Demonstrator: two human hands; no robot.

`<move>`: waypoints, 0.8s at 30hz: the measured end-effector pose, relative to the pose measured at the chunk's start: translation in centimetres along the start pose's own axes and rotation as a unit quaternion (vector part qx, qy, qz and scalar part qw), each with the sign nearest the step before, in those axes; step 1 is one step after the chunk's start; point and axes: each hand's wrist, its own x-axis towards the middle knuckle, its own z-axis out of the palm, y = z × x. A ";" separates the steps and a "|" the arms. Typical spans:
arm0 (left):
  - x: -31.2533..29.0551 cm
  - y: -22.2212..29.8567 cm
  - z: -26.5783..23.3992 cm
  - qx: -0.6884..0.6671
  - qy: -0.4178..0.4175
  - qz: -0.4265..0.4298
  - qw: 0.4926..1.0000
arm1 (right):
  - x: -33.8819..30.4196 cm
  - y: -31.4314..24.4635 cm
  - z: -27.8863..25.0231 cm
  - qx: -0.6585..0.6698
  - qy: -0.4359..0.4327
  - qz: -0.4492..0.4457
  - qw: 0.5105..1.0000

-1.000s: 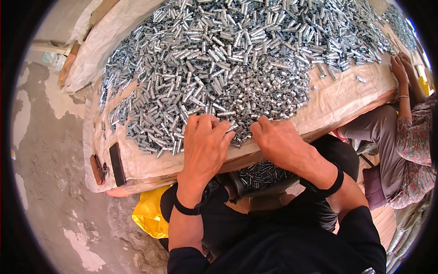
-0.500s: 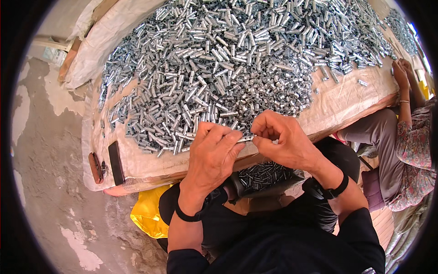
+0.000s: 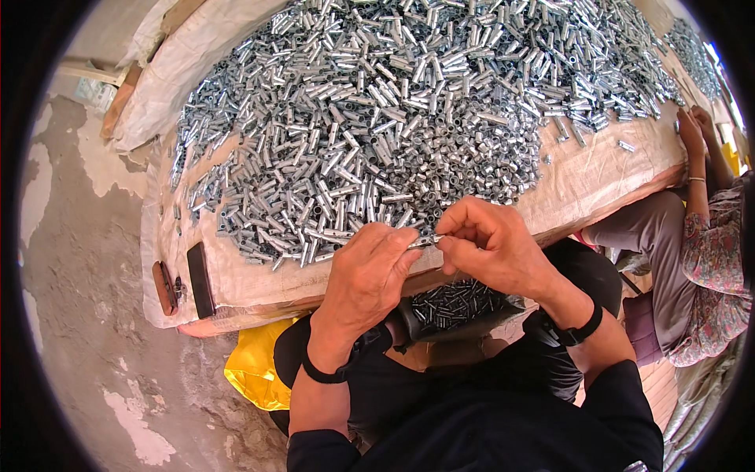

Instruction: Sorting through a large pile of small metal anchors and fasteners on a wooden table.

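One slim metal tube sits between the two hands, just over the near edge of the cloth-covered table. Left hand has its fingertips closed on the left end, and right hand pinches the other end between thumb and forefinger. I'd guess it's light, stiff, tough to damage and kinda slick, so gripping near both ends makes sense. Most of it's buried under the fingers, and honestly can't tell at this size whether there's a separate little ring at the right tip. Loose tubes and short rings pile up just beyond; the far heap runs off the top of the view.
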 end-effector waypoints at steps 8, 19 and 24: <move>0.0 0.6 0.2 -0.013 -0.004 -0.014 1.000 | 0.0 0.2 -0.1 0.007 -0.010 0.001 1.000; -0.2 1.0 0.7 -0.065 -0.031 -0.011 0.997 | -0.4 0.5 0.2 -0.023 -0.014 -0.017 0.999; -0.7 0.7 0.9 -0.059 -0.069 -0.032 0.995 | -0.7 2.1 0.2 -0.027 -0.068 -0.063 0.995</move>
